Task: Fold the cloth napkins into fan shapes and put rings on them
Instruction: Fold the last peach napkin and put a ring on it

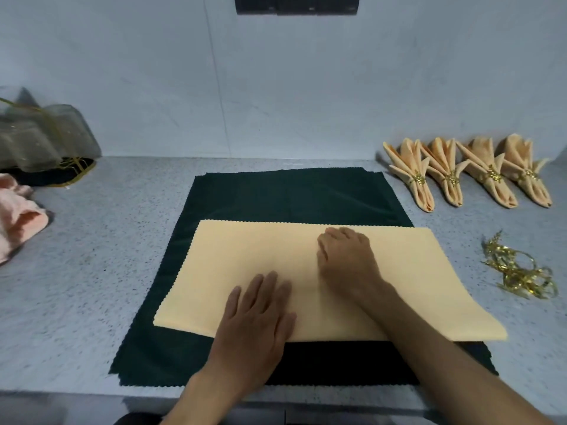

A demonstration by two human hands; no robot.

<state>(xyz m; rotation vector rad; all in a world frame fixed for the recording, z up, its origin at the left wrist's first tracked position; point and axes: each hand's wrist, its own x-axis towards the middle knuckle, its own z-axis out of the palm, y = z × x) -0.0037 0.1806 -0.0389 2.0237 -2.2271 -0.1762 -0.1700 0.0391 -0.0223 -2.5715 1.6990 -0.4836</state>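
Note:
A peach cloth napkin (251, 259), folded in half into a wide rectangle, lies flat on a stack of dark green napkins (294, 194). My left hand (257, 314) rests palm down on its near edge, fingers together and flat. My right hand (346, 259) presses on the napkin's middle with the fingers curled under. Neither hand grips anything. Several finished peach fan napkins (466, 173) with gold rings lie in a row at the back right. A heap of loose gold rings (518, 271) sits to the right of the napkin.
The speckled grey counter (107, 256) runs to a pale wall. At the far left lie crumpled peach cloths (15, 216) and a sheer organza bag (40, 139) over a dark item. The counter's front edge is just below the green napkins.

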